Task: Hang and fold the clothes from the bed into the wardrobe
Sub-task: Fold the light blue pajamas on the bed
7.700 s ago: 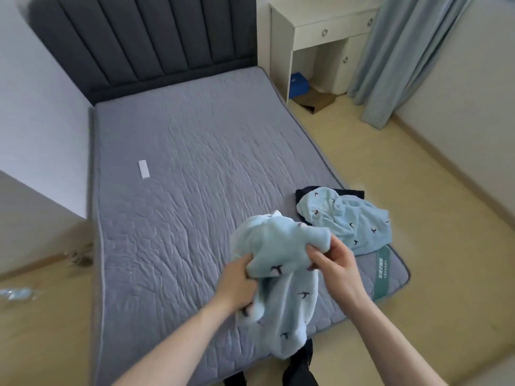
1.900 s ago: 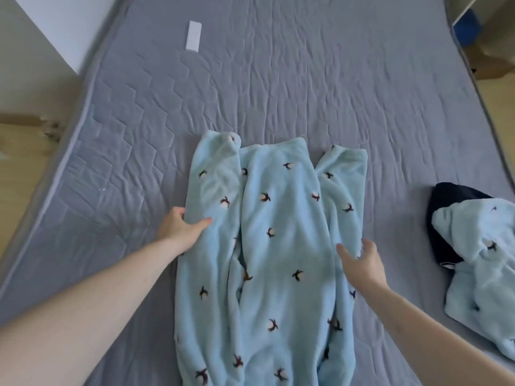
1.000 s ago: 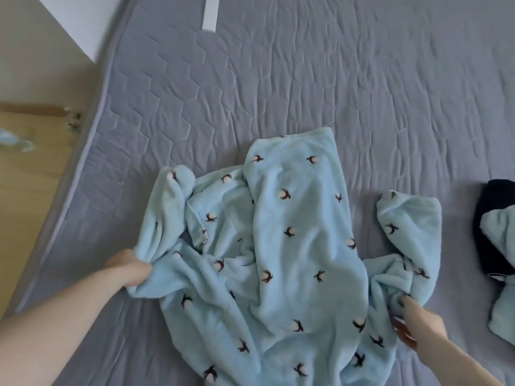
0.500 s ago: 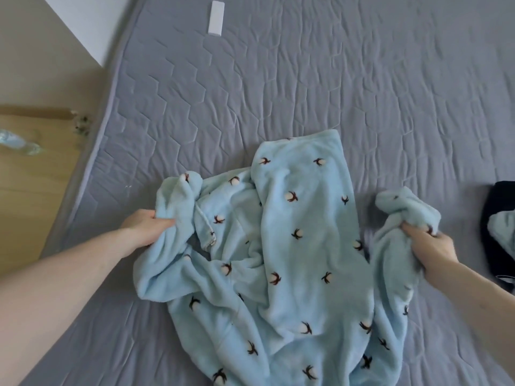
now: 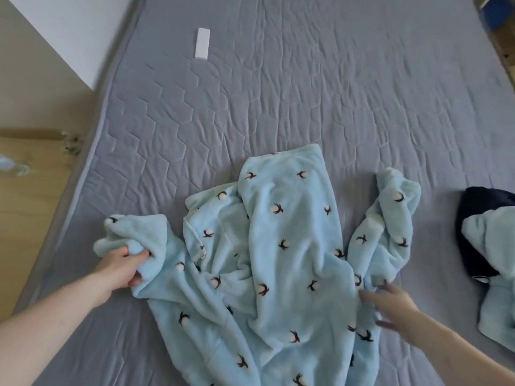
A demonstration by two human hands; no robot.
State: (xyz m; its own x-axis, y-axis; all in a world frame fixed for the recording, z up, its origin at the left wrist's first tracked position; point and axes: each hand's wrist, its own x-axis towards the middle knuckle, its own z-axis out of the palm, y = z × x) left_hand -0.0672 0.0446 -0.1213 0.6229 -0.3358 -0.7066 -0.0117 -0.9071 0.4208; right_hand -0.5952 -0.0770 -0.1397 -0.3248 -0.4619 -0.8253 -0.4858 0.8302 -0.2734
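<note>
On the grey quilted bed [image 5: 306, 93], the pale-blue fleece garment [image 5: 289, 246] lies unfolded; left hand [image 5: 122, 267] grasps its sleeve, right hand [image 5: 395, 307] released; nothing stored yet.

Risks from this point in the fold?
1. The left hand grips only a bunched sleeve end, so pulling may drag the whole pale blue garment askew.
2. The right hand looks open and motion-blurred, so the right sleeve stays crumpled.
3. The hem runs off the frame's near edge and may slide off the mattress.
</note>
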